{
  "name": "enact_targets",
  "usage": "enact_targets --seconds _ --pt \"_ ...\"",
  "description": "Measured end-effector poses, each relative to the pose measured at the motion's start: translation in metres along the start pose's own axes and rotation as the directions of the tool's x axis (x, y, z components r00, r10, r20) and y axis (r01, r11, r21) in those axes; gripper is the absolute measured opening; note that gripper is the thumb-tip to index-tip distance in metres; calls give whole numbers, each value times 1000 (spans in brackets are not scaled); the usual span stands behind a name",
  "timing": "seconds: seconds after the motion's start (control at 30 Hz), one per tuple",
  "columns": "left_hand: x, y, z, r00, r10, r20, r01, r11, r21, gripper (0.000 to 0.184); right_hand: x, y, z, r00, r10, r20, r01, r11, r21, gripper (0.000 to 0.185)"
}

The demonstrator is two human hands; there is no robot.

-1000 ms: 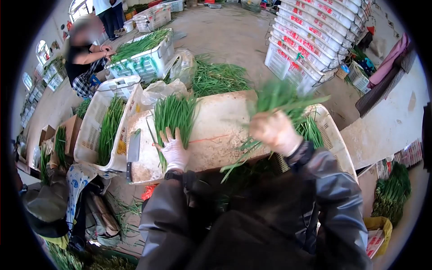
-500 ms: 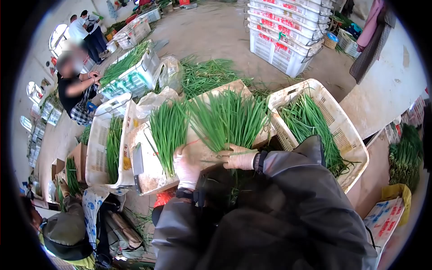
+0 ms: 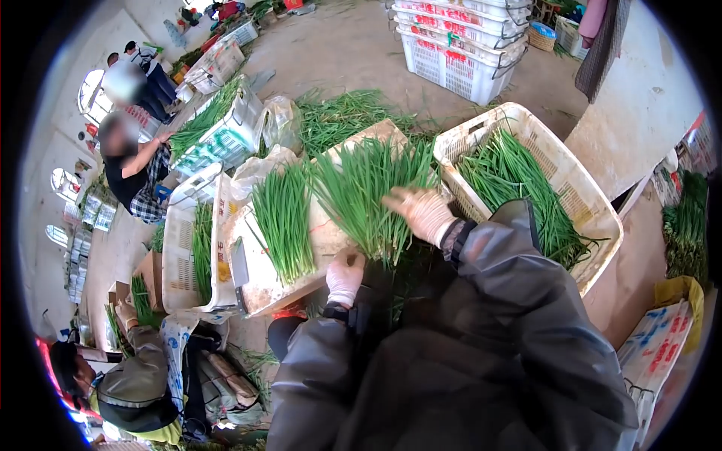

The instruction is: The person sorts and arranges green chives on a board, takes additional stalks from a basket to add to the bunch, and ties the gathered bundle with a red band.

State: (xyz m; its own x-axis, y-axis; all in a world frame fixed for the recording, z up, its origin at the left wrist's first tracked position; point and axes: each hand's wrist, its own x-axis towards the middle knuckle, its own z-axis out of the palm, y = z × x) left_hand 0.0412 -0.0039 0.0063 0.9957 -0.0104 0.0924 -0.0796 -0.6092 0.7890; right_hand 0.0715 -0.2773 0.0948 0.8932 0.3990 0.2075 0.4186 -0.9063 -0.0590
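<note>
Two bunches of long green stalks lie on a stained white board: a narrower left bunch (image 3: 283,222) and a wider, fanned right bunch (image 3: 368,192). My right hand (image 3: 421,213), in a pale glove, rests on the right side of the wider bunch with its fingers apart. At the board's near edge, below the cut ends, is my left hand (image 3: 345,278), also gloved, its fingers curled; whether it pinches anything is too small to tell. A knife (image 3: 239,264) lies along the board's left edge.
A white crate (image 3: 605,244) of stalks stands at the right, another (image 3: 179,259) at the left. Loose stalks (image 3: 350,113) lie beyond the board (image 3: 331,234). Stacked crates (image 3: 459,64) stand farther back. A seated person (image 3: 128,169) and a lower-left co-worker (image 3: 139,383) handle stalks.
The stalks my right hand was swinging now lie on the board. My right hand has moved up along their side. My left hand has left the left bunch and moved right, its fingers curling.
</note>
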Motion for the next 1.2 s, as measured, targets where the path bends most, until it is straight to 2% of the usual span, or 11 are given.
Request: enact_targets --seconds 0.07,0.17,0.2,0.23,0.33,0.43,0.5,0.67,0.93,0.97,1.2 --pt "-1 -5 4 999 -35 -15 35 999 -18 26 -6 7 -8 957 248 -152 -242 969 56 57" --pt "0 -23 19 992 -89 -86 76 986 -149 25 -21 15 6 837 528 143 -539 841 49 27" --pt "1 -26 22 972 -232 -40 215 943 -256 27 -31 8 8 777 582 240 -603 798 15 22" --pt "3 -25 24 931 -364 21 348 869 -352 30 -38 1 10 715 593 371 -655 754 56 32" --pt "3 -6 18 786 -554 273 611 632 -477 57 -49 -12 23 778 324 538 -513 823 245 56" --pt "7 1 22 637 -567 523 770 426 -475 91 -41 -4 91 880 291 375 -457 730 508 55" --pt "10 6 19 630 -513 583 776 388 -498 97 -28 -1 119 847 323 422 -519 676 524 47" --pt "10 37 27 609 -486 627 793 339 -507 99 -18 -12 109 684 556 472 -673 232 702 103" --pt "21 22 62 653 -501 568 757 409 -510 57 -10 -19 80 720 496 486 -675 335 658 72" --pt "17 35 62 682 -526 508 725 397 -563 46 -16 -23 72 759 524 387 -585 286 759 59" --pt "2 57 65 860 -424 285 447 354 -822 36 -14 -24 74 771 483 416 -514 85 854 64"
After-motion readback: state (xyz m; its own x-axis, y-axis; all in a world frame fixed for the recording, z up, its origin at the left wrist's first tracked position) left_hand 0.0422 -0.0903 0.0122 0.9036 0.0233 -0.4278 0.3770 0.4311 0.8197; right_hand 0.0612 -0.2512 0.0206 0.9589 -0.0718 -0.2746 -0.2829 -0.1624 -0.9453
